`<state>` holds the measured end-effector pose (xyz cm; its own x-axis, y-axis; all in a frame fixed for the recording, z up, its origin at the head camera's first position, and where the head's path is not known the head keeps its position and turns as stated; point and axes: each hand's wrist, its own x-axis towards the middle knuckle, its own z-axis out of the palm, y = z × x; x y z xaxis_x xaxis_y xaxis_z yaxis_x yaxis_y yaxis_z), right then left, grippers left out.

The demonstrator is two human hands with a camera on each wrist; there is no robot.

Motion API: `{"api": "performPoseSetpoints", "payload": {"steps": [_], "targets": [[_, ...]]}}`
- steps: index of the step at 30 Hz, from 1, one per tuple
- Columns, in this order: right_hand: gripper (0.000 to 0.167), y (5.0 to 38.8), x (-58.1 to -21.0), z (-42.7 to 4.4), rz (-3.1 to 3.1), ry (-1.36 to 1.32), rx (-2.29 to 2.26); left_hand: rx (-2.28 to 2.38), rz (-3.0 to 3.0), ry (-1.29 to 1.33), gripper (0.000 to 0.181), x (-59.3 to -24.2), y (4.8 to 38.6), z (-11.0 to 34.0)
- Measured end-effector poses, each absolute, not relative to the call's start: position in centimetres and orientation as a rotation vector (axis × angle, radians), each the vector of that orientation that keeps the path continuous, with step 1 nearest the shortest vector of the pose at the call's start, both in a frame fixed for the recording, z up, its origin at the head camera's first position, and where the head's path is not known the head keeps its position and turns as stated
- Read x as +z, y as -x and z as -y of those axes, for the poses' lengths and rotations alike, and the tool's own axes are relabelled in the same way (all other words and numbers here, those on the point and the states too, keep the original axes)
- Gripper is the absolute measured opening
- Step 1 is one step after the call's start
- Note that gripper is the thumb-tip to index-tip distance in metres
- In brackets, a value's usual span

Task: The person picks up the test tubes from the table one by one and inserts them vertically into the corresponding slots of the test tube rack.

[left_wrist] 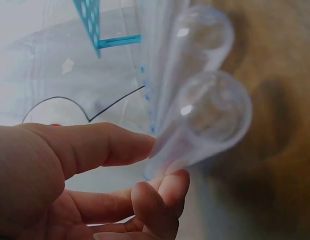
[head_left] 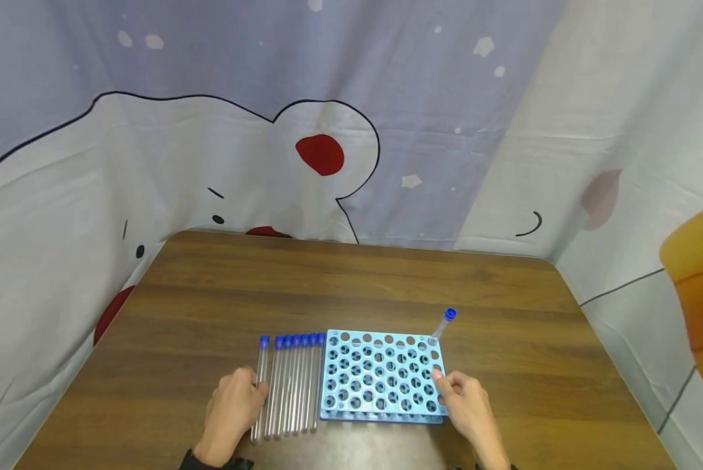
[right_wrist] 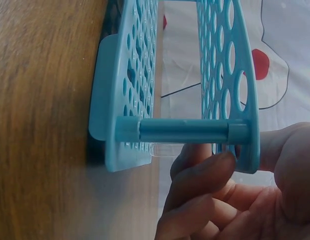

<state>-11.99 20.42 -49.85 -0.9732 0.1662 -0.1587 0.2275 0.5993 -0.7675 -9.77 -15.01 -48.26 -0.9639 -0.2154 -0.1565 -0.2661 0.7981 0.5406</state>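
My left hand [head_left: 234, 406] pinches a clear test tube [head_left: 263, 359] with a blue cap, the leftmost of a row lying on the table. In the left wrist view its rounded end [left_wrist: 217, 107] points at the camera, beside a second tube end [left_wrist: 205, 35]. Right of the row stands a light blue test tube rack [head_left: 380, 372] full of round holes. Its right edge is gripped by my right hand [head_left: 470, 406], thumb on top and fingers [right_wrist: 200, 177] beneath the upper plate. One capped tube [head_left: 445, 322] leans in the rack's far right corner hole.
Several more blue-capped tubes [head_left: 295, 385] lie side by side between the left hand and the rack. They rest on a brown wooden table [head_left: 351, 281]. A printed curtain [head_left: 433, 130] hangs behind the table and along its sides.
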Motion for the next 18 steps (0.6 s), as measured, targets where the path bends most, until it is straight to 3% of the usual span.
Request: {"api": "performPoseSetpoints", "payload": {"steps": [6, 18], "targets": [[0.043, 12.0, -49.8, -20.4, -2.764, -0.334, -1.318, 1.005, -2.980, 0.346, 0.011, -47.0, 10.2, 14.8], [0.043, 12.0, -49.8, -20.3, -2.768, -0.344, -1.303, 1.286, -3.015, 0.114, 0.018, -43.9, 11.5, 12.5]]}}
